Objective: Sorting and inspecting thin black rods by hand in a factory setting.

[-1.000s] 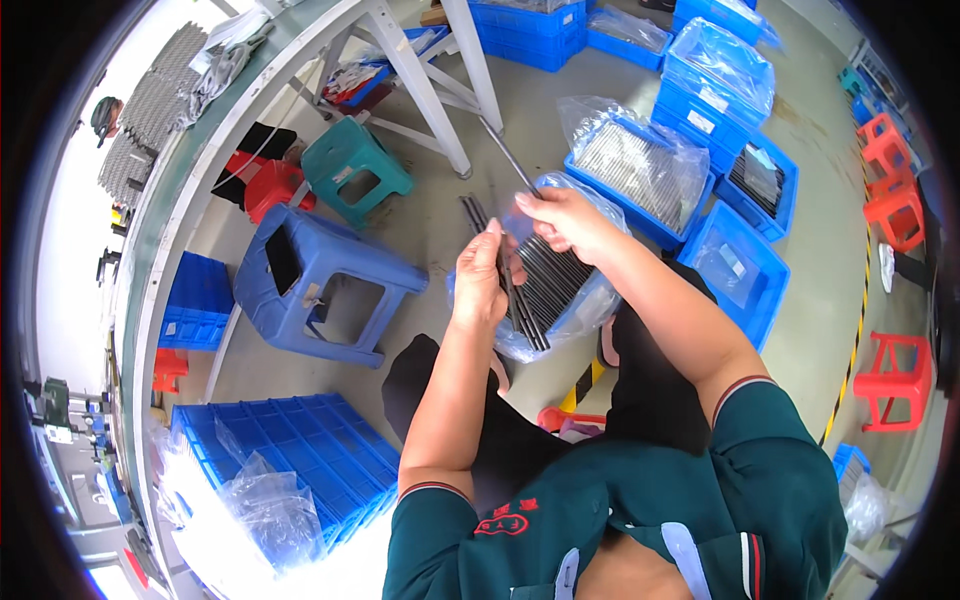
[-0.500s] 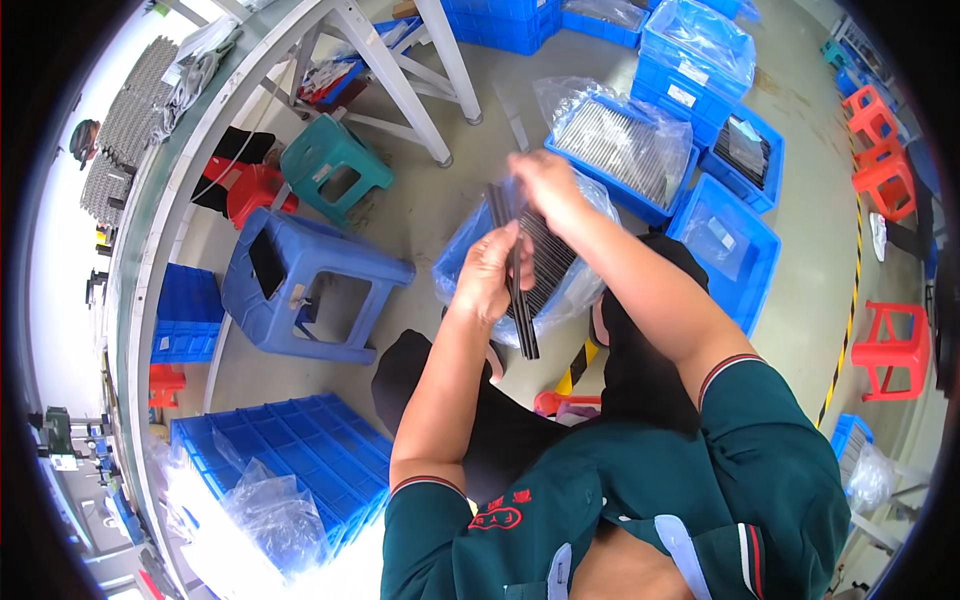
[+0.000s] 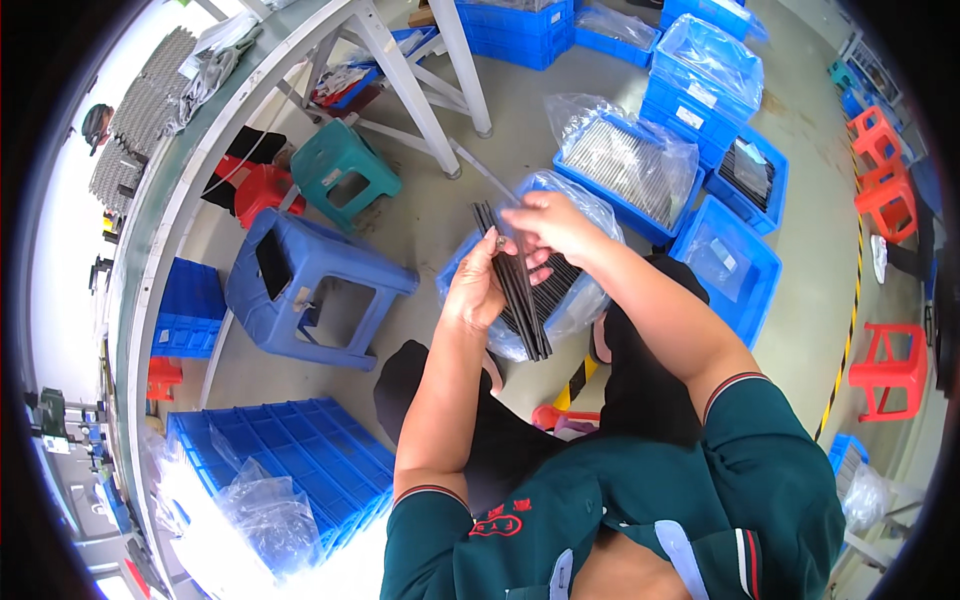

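My left hand (image 3: pixel 474 290) is closed round a bundle of thin dark rods (image 3: pixel 522 305), which slants down toward my lap. Just right of the bundle's upper end is my right hand (image 3: pixel 558 226), its fingers pinched on a long thin greyish rod (image 3: pixel 486 174). Motion smears that rod, which points up and to the left. Below both hands, between my legs, sits a blue bin lined with clear plastic (image 3: pixel 452 262). Rows of similar dark rods (image 3: pixel 555 292) lie in it, partly hidden by my hands and the bundle.
Ahead on the right stands a blue bin of silvery rods (image 3: pixel 625 160) under plastic film, beside stacked blue bins (image 3: pixel 690 105) and another blue bin (image 3: pixel 735 265). A blue stool (image 3: pixel 335 270) and a green stool (image 3: pixel 350 180) are on the left, near a workbench (image 3: pixel 185 190).
The rod in my right hand has swung leftward at its far end. My right hand has come lower, closer to the bundle. The bundle in my left hand looks more fanned out.
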The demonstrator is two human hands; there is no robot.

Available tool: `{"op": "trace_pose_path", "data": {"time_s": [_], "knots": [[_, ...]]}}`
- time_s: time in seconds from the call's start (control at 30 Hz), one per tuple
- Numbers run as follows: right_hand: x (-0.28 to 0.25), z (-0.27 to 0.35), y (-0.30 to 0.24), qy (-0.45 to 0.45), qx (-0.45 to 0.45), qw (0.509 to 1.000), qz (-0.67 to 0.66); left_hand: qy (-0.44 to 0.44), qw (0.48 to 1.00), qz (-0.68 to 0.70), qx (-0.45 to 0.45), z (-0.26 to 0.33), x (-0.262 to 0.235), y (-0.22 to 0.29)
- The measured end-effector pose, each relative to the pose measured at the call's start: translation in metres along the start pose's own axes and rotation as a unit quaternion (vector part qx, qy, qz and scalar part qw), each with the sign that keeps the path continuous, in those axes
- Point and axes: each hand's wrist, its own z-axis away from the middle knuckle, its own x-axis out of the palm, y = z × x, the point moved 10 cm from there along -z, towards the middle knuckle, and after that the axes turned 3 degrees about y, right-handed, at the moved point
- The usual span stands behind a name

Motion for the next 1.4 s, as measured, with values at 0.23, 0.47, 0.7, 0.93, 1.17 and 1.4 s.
{"op": "trace_pose_path", "data": {"time_s": [0.23,0.47,0.7,0.93,1.17,1.4], "knots": [[0.013,-0.006,-0.001,-0.017,-0.024,0.984,0.178,-0.017,0.999,-0.029,0.004,0.001,0.006,0.0],[0.022,0.02,-0.008,-0.094,-0.034,0.994,0.044,0.09,0.985,0.04,0.138,0.005,-0.03,0.053],[0.036,0.049,0.003,-0.17,0.018,0.982,0.085,0.154,0.948,0.12,0.251,0.018,-0.056,0.091],[0.044,0.047,0.012,-0.163,0.055,0.982,0.072,0.17,0.948,0.092,0.252,0.017,-0.049,0.081],[0.05,0.039,0.001,-0.102,0.023,0.994,-0.012,0.173,0.946,-0.048,0.268,0.013,-0.027,0.064],[0.035,0.011,-0.011,-0.082,-0.017,0.989,0.12,0.137,0.963,-0.101,0.208,0.003,-0.028,0.041]]}}
